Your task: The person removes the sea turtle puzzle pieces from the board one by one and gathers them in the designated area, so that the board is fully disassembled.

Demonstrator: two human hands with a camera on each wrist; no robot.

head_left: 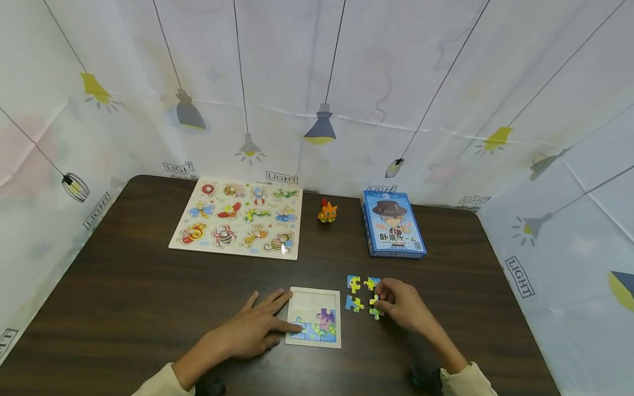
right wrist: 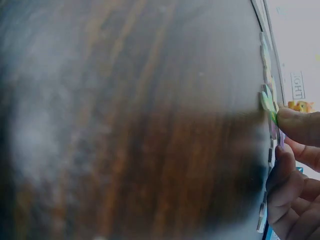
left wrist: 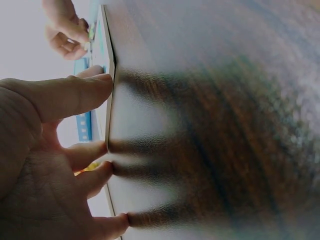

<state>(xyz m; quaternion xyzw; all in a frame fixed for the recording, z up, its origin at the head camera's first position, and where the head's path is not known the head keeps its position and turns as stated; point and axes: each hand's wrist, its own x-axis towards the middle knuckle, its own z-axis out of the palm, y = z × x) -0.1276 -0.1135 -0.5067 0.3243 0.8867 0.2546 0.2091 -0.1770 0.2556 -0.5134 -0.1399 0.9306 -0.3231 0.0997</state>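
Observation:
A square wooden puzzle tray (head_left: pixel 313 292) lies on the table, its lower part filled with several blue and purple jigsaw pieces (head_left: pixel 326 318). My left hand (head_left: pixel 255 330) is spread at the tray's left side. Its fingers touch the tray's edge, and its thumb reaches over the lower-left piece (head_left: pixel 297 329). To the tray's right, my right hand (head_left: pixel 403 304) pinches a yellow-green jigsaw piece (right wrist: pixel 270 107) between thumb and finger, partly hidden by the fingertips. Close by lie loose yellow-and-blue pieces, one at upper left (head_left: pixel 353 283) and another below it (head_left: pixel 354 303).
Behind stand a board of cartoon insect pictures (head_left: pixel 238 220), a small orange toy figure (head_left: pixel 327 212) and a blue box (head_left: pixel 393 224) with a hatted character. A lamp-patterned white curtain (head_left: pixel 277 71) borders the dark wooden table (head_left: pixel 124 286) at the back and sides.

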